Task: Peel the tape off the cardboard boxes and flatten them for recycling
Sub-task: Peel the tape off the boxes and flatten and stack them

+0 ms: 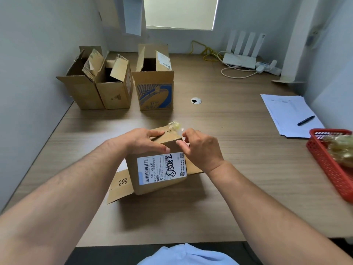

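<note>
Box (132, 169) sits mid-counter (229, 121), tilted a bit, white label (161, 169) w/ barcode & black scrawl facing the camera. Its lower flaps are splayed on the counter; the flap (120, 185) marked "36" lies flat to the left.

Left grip (141, 139) is clamped on the box top: fingers over the top panel, thumb along the near upper edge. Right grip (200, 148) is at the top right corner, thumb & forefinger pinched together on what looks like a thin clear strip of tape (174, 125). The strip itself is blurred, but a crumpled yellowish wad of it stands up off the far top edge, just beyond both grips.

Back left: 3 more boxes, all upright w/ flaps open. Two plain ones (82, 88) (116, 90) touch side by side; a blue-printed one (155, 88) stands just right of them.

Right edge: red basket (324, 159) holding balled-up tape (342, 150). Beside it, papers (286, 111) w/ a pen (306, 120) on top. Far back right, a white router (239, 61) & cables.
</note>
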### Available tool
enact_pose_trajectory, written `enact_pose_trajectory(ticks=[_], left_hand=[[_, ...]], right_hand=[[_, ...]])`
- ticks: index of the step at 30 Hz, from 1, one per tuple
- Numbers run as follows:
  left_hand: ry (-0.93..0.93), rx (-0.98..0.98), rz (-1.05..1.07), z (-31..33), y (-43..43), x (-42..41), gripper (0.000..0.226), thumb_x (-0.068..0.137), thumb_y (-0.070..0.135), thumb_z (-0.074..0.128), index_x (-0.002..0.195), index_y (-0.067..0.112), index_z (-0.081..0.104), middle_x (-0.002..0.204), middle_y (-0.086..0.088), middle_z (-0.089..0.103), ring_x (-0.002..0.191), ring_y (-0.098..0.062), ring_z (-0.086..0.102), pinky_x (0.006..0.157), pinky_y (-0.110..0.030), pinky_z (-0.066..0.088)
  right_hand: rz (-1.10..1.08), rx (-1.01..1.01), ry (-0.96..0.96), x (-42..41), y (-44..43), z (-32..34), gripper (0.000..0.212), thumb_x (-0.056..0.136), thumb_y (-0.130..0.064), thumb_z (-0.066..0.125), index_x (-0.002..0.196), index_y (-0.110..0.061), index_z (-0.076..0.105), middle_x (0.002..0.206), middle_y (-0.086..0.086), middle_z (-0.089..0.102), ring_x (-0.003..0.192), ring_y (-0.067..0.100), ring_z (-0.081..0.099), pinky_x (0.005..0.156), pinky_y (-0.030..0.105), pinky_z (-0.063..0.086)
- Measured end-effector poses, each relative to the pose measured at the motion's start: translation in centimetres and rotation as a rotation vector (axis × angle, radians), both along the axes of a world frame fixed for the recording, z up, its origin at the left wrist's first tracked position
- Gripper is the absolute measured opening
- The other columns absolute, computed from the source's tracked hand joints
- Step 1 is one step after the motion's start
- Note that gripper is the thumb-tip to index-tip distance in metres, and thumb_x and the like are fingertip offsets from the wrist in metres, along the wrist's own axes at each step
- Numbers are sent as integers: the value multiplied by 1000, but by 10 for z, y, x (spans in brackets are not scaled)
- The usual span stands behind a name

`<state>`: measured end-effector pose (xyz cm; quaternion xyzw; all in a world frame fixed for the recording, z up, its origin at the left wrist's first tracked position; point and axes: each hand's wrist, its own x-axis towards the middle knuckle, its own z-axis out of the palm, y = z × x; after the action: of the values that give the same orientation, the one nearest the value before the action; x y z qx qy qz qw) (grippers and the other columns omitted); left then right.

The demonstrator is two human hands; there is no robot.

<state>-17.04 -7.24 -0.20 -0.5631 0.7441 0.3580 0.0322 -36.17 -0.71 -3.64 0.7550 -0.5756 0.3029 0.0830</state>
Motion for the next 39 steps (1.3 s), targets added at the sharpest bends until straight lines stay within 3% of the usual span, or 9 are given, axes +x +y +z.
enact_pose_trajectory(ticks=[3,8,14,18,24,27,29,32,39], left_hand=[[-5,-6,-13,0,-2,1,84,72,63,70,146,40,36,111,-2,60,90,-11,60,71,-25,43],[8,-5,-10,-5,-5,3,87,70,65,71,146,42,35,109,0,59,90,-11,60,75,-27,47],[18,-17,-30,-5,-9,4,86,71,65,69,146,40,35,112,1,61,94,-11,60,83,-29,48],[29,-10,-31,-2,-9,4,84,74,64,68,146,39,34,109,1,61,96,-13,61,88,-31,50],[32,-1,-14,-1,-9,2,85,73,63,69,146,40,34,105,3,61,92,-11,60,81,-27,47],[9,-10,-16,-1,-9,0,85,73,65,68,146,40,33,109,2,60,93,-11,59,80,-27,47],[-7,-23,-21,0,-8,0,85,73,65,67,147,40,33,111,2,59,97,-13,59,85,-29,48],[-23,-46,-23,-2,-5,0,84,73,67,67,146,42,33,113,3,59,100,-15,59,89,-31,49],[-51,-61,-7,-8,-4,2,85,70,72,66,144,47,33,111,3,61,94,-12,61,83,-32,53]], right_hand=[[23,-46,74,3,-8,7,27,85,-32,50,72,-10,61,57,4,61,41,21,54,38,22,38],[77,-18,135,5,-16,12,32,87,-23,36,68,-9,58,55,6,59,40,23,53,38,23,36],[101,163,149,3,-18,17,28,89,-40,53,84,-14,63,73,4,66,58,22,58,51,25,38],[51,144,226,9,-15,22,23,94,-39,54,97,-20,66,86,4,63,67,22,57,55,26,33],[53,82,216,11,-17,26,10,77,-14,75,75,-11,66,72,6,58,58,21,55,46,22,29],[72,108,238,16,-18,32,10,77,-7,71,76,-7,61,71,8,58,57,24,54,47,25,31],[57,183,284,19,-19,38,6,85,-10,60,89,-6,59,83,10,58,66,24,52,56,29,33],[49,306,311,20,-20,41,20,93,-20,46,107,-8,53,102,9,55,78,19,40,67,29,33],[-16,490,93,6,-24,46,25,96,-33,47,98,-14,63,98,5,63,87,20,54,75,31,41]])
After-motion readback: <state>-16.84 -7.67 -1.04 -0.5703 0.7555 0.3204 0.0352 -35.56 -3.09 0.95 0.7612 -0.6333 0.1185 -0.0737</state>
